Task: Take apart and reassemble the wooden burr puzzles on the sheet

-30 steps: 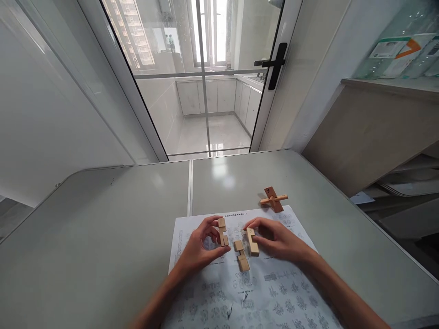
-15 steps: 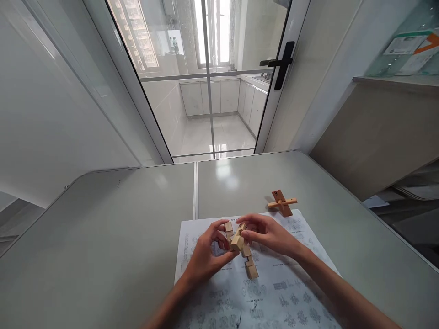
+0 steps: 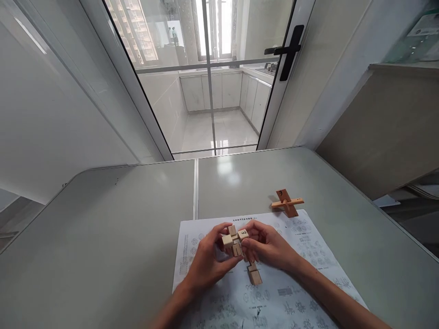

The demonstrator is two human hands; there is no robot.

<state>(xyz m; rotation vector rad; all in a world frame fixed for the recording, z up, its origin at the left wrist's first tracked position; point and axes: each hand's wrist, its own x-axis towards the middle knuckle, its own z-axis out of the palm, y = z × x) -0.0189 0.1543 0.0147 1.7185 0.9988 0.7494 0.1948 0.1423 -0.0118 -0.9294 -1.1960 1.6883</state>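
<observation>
Pale notched wooden puzzle pieces (image 3: 236,249) are held between my two hands, crossed against one another. My left hand (image 3: 209,258) grips them from the left, fingers behind and thumb below. On the right side, my right hand (image 3: 270,246) pinches a piece with a black mark on its end (image 3: 243,234). Another notched wooden piece (image 3: 254,276) lies on the printed sheet (image 3: 219,292) just below my hands, its upper end partly hidden by my right fingers. The sheet carries small line drawings of assembled shapes.
Past the sheet's upper right corner, a reddish-brown wooden cross puzzle (image 3: 287,202) sits on the grey-green table (image 3: 120,237). A metal strip (image 3: 196,189) runs across the tabletop. Beyond the far edge stands a glass door with a black handle (image 3: 290,51).
The piece in my right hand now sits crosswise against the pieces in my left, with its marked end turned up. The view has shifted slightly.
</observation>
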